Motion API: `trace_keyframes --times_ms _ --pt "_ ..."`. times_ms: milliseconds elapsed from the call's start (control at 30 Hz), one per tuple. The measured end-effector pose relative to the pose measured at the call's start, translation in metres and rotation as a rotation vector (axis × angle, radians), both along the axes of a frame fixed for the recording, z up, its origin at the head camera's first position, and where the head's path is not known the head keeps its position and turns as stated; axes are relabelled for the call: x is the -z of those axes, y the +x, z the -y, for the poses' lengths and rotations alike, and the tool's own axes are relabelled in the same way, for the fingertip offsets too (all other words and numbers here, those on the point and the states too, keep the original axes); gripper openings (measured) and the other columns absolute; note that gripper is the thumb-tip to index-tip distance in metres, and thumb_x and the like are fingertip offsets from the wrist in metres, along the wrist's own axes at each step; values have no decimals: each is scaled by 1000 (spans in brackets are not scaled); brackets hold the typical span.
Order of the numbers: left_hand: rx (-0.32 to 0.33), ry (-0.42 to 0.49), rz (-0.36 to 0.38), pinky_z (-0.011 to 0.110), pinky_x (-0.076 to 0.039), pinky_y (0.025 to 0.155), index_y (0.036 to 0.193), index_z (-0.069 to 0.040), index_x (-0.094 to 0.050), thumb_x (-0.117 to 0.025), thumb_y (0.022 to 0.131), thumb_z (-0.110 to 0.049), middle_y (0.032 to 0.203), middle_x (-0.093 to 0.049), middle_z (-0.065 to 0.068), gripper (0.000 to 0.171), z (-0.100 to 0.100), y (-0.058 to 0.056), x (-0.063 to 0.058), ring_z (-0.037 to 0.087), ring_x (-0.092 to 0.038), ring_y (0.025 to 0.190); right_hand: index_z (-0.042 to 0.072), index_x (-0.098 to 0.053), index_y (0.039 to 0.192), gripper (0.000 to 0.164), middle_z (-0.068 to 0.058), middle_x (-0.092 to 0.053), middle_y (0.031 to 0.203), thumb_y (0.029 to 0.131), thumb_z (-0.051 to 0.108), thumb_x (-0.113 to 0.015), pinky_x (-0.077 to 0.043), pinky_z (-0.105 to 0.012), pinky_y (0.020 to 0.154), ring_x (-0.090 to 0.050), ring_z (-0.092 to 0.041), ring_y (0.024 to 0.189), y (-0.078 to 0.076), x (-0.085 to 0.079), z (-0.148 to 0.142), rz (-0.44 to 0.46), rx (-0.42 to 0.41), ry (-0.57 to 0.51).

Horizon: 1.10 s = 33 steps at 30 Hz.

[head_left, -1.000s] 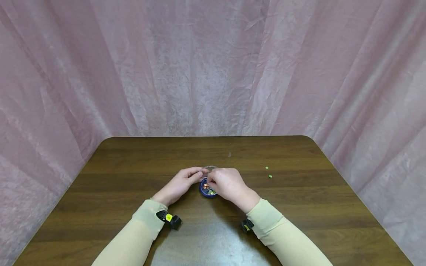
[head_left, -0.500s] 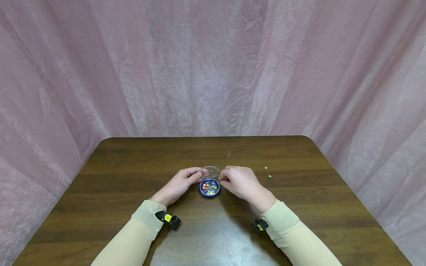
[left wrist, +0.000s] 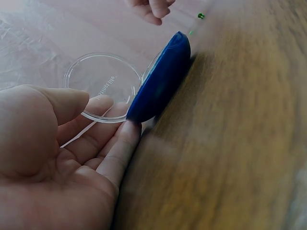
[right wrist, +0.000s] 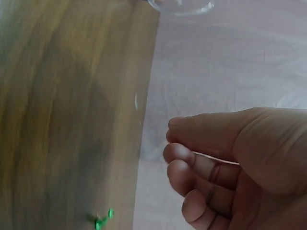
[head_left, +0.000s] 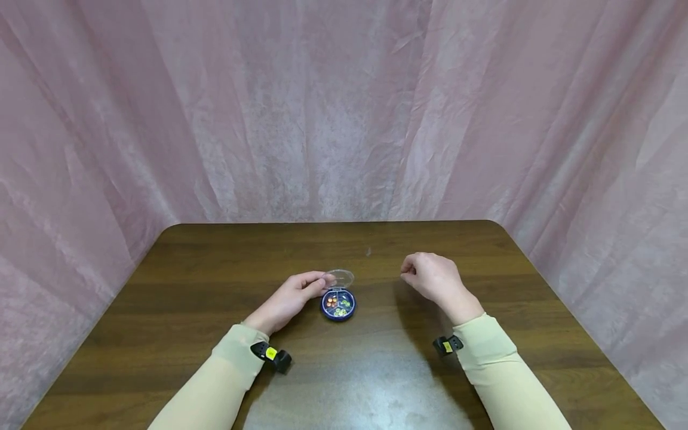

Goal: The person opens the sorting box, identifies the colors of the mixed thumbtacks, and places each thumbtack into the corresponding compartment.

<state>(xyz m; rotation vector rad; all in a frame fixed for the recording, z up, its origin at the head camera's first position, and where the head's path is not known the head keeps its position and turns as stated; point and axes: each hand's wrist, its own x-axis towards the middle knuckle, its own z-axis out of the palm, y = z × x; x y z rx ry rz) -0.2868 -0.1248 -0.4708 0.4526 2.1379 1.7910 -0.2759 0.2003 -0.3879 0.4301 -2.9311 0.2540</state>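
Observation:
A round blue case [head_left: 337, 318] sits on the table, its clear lid [left wrist: 103, 72] raised at the back. Three compartments show inside, with small orange pieces [head_left: 331, 301] at left, green ones [head_left: 346, 303] at right and yellow-green ones [head_left: 340, 312] in front. My left hand [head_left: 290, 297] pinches the lid's edge between thumb and fingers, one fingertip right at the blue base. Off to the right, my right hand [head_left: 434, 279] is over the table with its fingers loosely curled and nothing visible between them. Below it, green thumbtacks [right wrist: 99, 223] lie on the wood; in the head view the hand hides them.
The brown wooden table [head_left: 226, 251] has rounded far corners. Pink curtains [head_left: 322, 119] hang behind it and along both sides. A small pale mark [head_left: 368, 251] shows on the wood toward the back.
My right hand has left the case and moved right and slightly away, over the spot where the green thumbtacks lay. My left hand has stayed at the lid.

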Motion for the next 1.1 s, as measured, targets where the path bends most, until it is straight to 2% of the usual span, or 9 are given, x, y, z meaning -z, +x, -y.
trace_keyframes --times_ms 233,433,567,733,1100 --pt "1 12 8 32 -42 105 131 -16 -64 -52 104 -31 133 -62 -1 33 1 0 -1 16 -55 127 25 -70 82 4 10 -64 77 86 26 -70 -49 -39 60 -58 -13 69 1 -12 -24 94 77 34" --pt "5 16 -1 32 -42 106 132 -15 -64 -52 104 -31 133 -62 0 34 4 0 -1 16 -55 127 24 -64 69 15 10 -56 66 83 21 -68 -43 -36 53 -52 -13 64 2 -16 -38 132 131 62" --pt "3 12 -3 32 -42 106 132 -15 -64 -52 104 -31 132 -63 -1 34 5 0 0 15 -55 127 22 -66 68 16 10 -56 64 82 21 -70 -43 -37 52 -52 -13 64 1 -12 -40 170 122 91" --pt "8 11 -2 32 -42 106 132 -15 -64 -52 104 -32 133 -62 -1 35 5 2 -1 16 -55 127 22 -66 67 14 8 -58 66 80 18 -69 -44 -39 52 -53 -15 65 -2 -4 -42 166 138 103" --pt "8 23 7 32 -42 105 132 -14 -63 -51 105 -31 133 -62 1 35 4 3 -2 17 -55 127 21 -57 61 25 4 -54 63 85 17 -64 -42 -40 50 -51 -18 61 -6 11 -41 152 153 110"
